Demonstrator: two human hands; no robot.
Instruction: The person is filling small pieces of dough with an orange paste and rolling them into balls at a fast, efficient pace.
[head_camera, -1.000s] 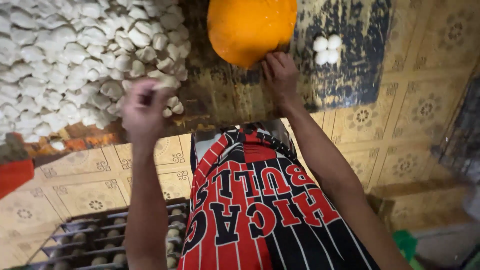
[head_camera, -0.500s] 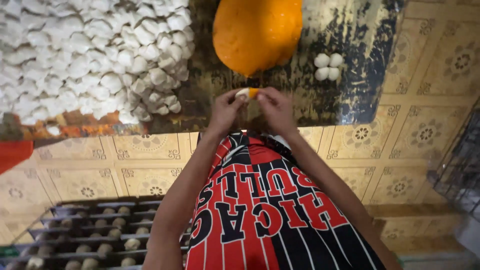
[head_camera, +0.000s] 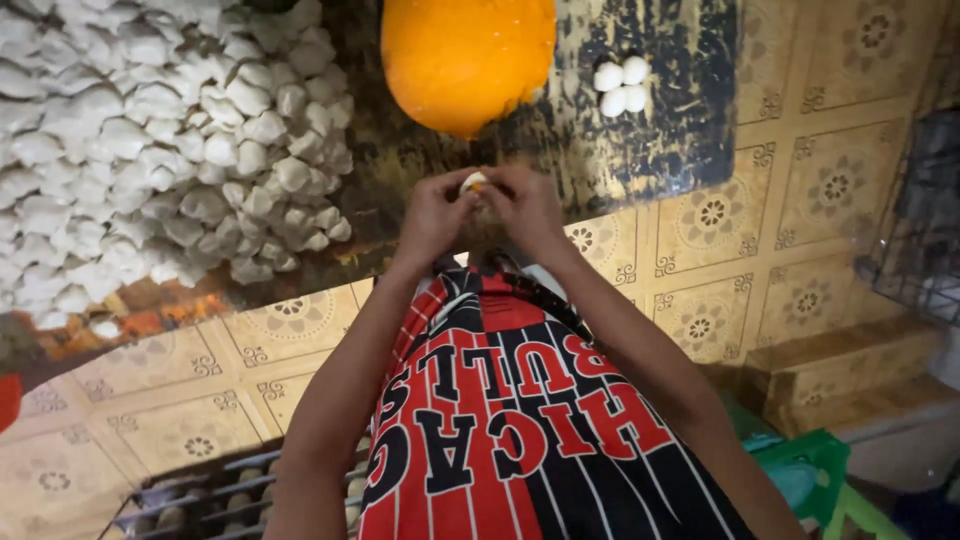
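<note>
Fingers of the left hand (head_camera: 432, 215) and right hand (head_camera: 525, 205) pinch together on one small white egg with yellow showing (head_camera: 473, 182), below the orange round bowl (head_camera: 465, 60)

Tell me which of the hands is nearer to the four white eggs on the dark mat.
Right. The right hand is below and left of the four white eggs; the left hand is farther left, beyond the right.

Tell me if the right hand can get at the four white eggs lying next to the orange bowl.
Probably yes. The four white eggs lie apart on the dark mat, with nothing between them and the right hand. But that hand and the left hand are pinching a small egg.
</note>
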